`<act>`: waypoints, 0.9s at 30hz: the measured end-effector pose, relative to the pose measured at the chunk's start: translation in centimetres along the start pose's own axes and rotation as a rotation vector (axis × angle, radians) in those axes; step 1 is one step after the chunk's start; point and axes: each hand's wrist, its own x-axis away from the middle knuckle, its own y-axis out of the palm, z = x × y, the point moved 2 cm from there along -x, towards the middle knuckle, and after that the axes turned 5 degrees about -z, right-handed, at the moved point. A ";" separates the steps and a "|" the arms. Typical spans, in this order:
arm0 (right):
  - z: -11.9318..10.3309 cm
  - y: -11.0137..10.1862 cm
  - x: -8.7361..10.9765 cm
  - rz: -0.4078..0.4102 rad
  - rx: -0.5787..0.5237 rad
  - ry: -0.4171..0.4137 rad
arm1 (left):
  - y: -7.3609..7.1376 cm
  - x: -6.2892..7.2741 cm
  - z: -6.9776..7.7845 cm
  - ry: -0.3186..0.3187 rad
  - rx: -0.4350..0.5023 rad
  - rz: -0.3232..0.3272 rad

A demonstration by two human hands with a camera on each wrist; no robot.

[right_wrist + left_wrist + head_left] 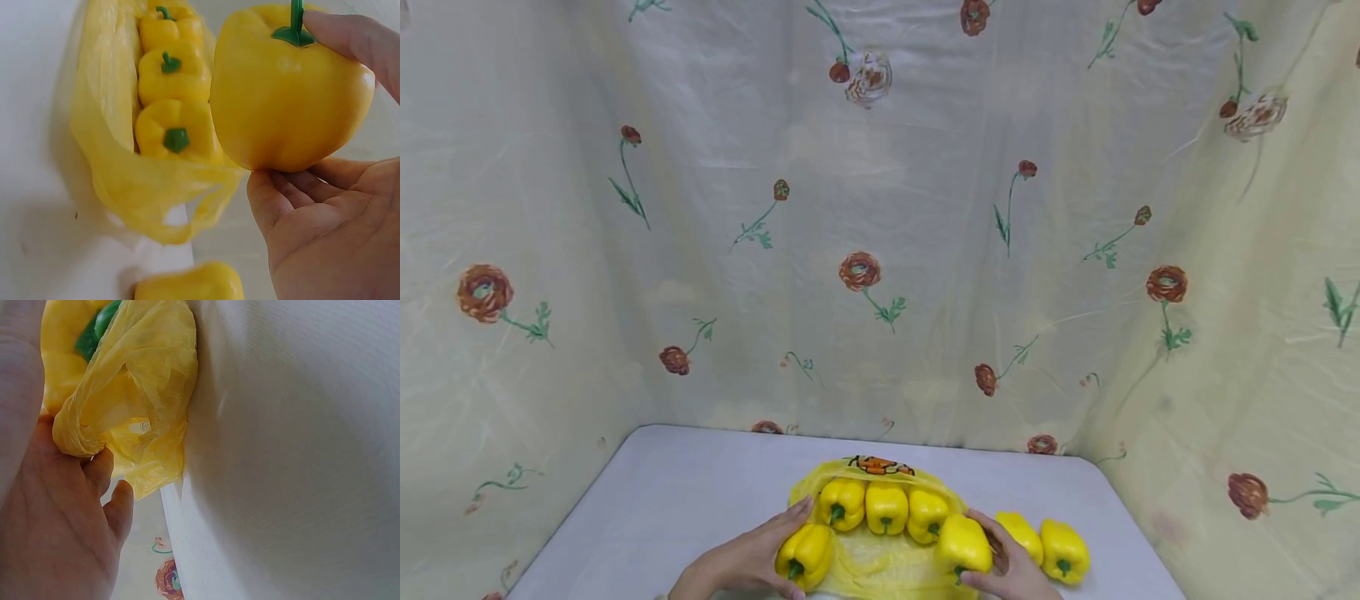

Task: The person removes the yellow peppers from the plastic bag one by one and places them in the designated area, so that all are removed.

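Note:
A yellow plastic bag [883, 571] lies with its mouth toward me, a row of yellow bell peppers [886, 508] inside. At its left side, my left hand [748, 557] holds a yellow bell pepper [805, 552], thumb in front and fingers behind. In the left wrist view, the bag's edge [78, 434] lies over those fingers, and the pepper's green stem shows beside it. My right hand [331, 219] grips another yellow bell pepper [287, 94], its thumb by the green stem and its fingers underneath. This pepper is raised near the bag's right side.
Two more bell peppers, a front one [1064, 552] and one behind it [1021, 533], rest on the white table [700, 483] right of the bag. Flower-printed curtains [925, 317] enclose the table at the back and sides.

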 end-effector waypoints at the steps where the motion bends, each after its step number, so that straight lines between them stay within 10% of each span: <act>1: 0.1 -0.2 0.1 0.005 -0.001 0.008 | 0.0 0.1 0.0 0.010 -0.004 0.001; 27: 4.8 -4.7 2.0 0.104 -0.029 0.080 | -0.1 0.1 0.1 0.009 -0.014 -0.002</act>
